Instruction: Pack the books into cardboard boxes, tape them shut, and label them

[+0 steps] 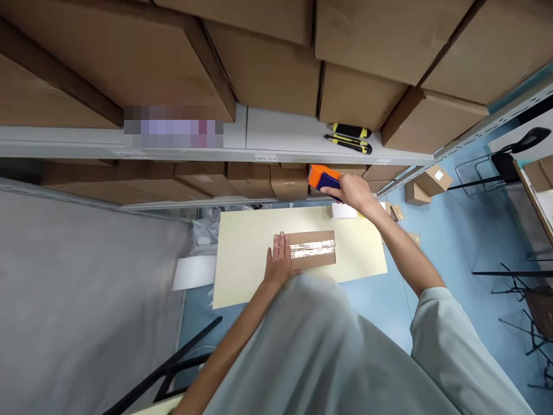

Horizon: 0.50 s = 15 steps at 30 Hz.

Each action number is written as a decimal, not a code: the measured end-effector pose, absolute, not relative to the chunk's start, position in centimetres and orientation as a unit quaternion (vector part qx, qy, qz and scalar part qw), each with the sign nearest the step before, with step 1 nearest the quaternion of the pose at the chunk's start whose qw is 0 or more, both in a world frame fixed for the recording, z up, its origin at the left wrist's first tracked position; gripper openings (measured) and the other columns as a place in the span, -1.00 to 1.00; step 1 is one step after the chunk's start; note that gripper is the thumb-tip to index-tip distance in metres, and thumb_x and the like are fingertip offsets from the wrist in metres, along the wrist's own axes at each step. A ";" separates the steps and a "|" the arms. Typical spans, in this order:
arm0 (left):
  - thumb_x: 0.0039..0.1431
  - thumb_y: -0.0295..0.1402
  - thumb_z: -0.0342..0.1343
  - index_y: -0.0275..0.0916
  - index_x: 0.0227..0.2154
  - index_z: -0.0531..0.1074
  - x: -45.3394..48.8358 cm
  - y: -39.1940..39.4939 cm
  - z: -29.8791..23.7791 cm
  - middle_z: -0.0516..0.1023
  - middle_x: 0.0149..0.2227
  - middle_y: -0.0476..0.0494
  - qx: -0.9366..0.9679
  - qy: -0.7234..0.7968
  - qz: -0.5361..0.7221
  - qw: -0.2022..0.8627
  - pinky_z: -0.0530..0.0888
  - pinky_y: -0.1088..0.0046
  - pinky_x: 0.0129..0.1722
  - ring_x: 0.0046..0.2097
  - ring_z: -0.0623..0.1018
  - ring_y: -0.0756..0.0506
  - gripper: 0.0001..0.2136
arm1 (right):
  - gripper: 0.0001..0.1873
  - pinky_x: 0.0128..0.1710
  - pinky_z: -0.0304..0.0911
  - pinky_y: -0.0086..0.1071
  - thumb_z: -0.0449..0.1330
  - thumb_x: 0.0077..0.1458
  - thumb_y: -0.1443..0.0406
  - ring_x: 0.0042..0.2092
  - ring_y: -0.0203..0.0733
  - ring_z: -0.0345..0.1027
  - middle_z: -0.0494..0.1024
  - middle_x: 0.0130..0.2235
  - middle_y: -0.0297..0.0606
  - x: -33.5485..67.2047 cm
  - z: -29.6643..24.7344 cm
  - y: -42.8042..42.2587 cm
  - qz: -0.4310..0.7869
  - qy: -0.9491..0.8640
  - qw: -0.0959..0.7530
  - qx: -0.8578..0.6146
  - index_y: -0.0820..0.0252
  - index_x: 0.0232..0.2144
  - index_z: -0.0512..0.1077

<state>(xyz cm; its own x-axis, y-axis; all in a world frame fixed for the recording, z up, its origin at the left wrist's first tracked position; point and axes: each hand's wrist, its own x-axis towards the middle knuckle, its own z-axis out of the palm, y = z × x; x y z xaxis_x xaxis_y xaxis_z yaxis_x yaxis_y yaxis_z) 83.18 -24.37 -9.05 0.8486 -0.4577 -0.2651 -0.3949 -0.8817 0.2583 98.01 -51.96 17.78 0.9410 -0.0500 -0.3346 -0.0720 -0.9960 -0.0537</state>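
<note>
A small brown cardboard box [313, 249] lies on a pale yellow tabletop [250, 253], with a strip of shiny clear tape along its top. My left hand [280, 260] lies flat against the box's left end, fingers stretched out. My right hand [352, 190] is raised beyond the table's far right corner, closed round an orange and blue tape dispenser [322, 177]. Just below that hand a small white pad [344, 211] sits on the table.
A grey metal shelf [276, 138] carries large cardboard boxes [268, 75] and two yellow-black utility knives [351, 138]. More boxes fill the shelf below. Small boxes [433, 180] lie on the blue floor at right, near black chair frames [518, 276]. White paper [194, 272] sticks out left of the table.
</note>
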 end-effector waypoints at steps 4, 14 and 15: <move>0.17 0.16 0.34 -0.54 0.61 -0.17 83.1 -24.4 -8.9 -0.34 0.61 -0.69 0.957 -0.223 -0.163 0.094 0.16 -0.27 0.49 0.64 -0.20 -0.57 0.24 | -0.22 0.06 0.42 -0.17 0.14 0.44 -0.24 0.14 0.31 0.60 0.70 0.01 0.25 104.8 19.3 -48.2 0.082 -0.041 0.031 -0.995 0.41 0.09 0.57; 0.12 0.09 0.44 -0.43 0.62 -0.16 83.1 -24.7 -8.2 -0.36 0.62 -0.60 0.951 -0.206 -0.183 0.141 0.09 -0.30 0.52 0.64 -0.25 -0.53 0.25 | -0.20 0.23 0.38 -0.04 0.12 0.49 -0.16 0.24 0.33 0.52 0.60 0.15 0.42 113.8 17.4 -43.8 0.085 -0.062 -0.053 -0.993 0.58 0.18 0.50; 0.12 0.08 0.44 -0.44 0.62 -0.17 83.1 -24.7 -8.2 -0.36 0.62 -0.60 0.952 -0.205 -0.181 0.139 0.09 -0.30 0.52 0.64 -0.24 -0.53 0.25 | -0.20 0.23 0.38 -0.04 0.13 0.49 -0.16 0.24 0.33 0.52 0.60 0.15 0.43 113.9 17.3 -43.7 0.085 -0.060 -0.057 -0.993 0.59 0.18 0.50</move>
<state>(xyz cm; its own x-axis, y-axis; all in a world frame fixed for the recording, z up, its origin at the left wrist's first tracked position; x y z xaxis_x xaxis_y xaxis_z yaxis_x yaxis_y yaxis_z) 83.07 -24.71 -8.17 0.8501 -0.4409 -0.2880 -0.3403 -0.8773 0.3384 113.86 -43.75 17.34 0.9785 0.1092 -0.1748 0.1283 -0.9864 0.1023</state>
